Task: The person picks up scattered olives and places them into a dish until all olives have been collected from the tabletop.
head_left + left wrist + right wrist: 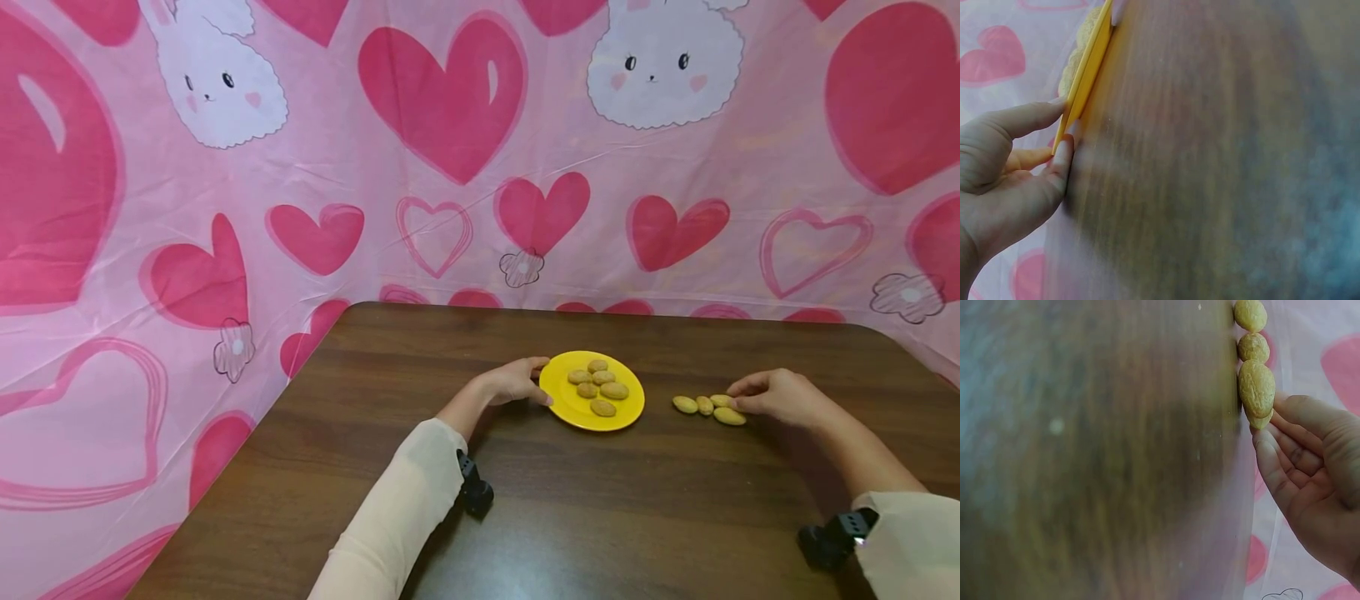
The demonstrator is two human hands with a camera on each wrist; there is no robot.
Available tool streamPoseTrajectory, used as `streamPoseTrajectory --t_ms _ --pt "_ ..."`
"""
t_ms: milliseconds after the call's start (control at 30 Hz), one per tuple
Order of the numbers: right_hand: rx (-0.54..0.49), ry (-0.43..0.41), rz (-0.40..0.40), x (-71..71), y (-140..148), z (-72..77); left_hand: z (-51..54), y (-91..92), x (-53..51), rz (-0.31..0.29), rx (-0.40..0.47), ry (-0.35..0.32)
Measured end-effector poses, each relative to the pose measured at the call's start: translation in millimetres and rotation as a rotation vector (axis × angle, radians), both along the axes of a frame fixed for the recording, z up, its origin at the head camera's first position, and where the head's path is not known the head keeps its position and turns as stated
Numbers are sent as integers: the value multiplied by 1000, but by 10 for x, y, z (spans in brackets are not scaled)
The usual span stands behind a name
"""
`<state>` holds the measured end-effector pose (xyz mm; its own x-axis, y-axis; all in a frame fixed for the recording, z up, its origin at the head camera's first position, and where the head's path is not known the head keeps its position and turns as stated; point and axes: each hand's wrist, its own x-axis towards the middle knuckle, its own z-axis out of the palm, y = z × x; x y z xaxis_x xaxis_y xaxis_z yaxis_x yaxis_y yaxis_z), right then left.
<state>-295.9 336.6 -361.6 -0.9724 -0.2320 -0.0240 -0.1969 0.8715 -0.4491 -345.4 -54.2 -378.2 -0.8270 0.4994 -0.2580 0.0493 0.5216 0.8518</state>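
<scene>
A round yellow plate [627, 408] lies on the table with several tan, wrinkled oval fruits [614, 390] spread over it. My left hand [512, 383] pinches the plate's left rim; in the left wrist view the thumb is on the upper side and fingers are beneath the edge. To the right of the plate, several yellow-green oval fruits [684, 405] sit close together on the wood. At their far-right end my right hand [783, 398] pinches one small oval fruit [1261, 420], which the larger fruit [1257, 387] partly hides in the right wrist view.
The brown wooden table [600, 517] spans the foreground. Behind it and along the left hangs a pink cloth [322, 150] with hearts and rabbit faces. A small black camera [474, 487] is strapped at the left wrist, another camera [836, 537] at the right.
</scene>
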Motion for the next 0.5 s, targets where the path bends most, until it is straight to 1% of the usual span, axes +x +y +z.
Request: streamPoseTrajectory --t_ms 333,500 --pt "2 -11 30 -21 12 -23 2 -12 6 2 12 -10" --pt "-3 9 39 -19 -4 -37 -3 -11 5 -2 20 -9"
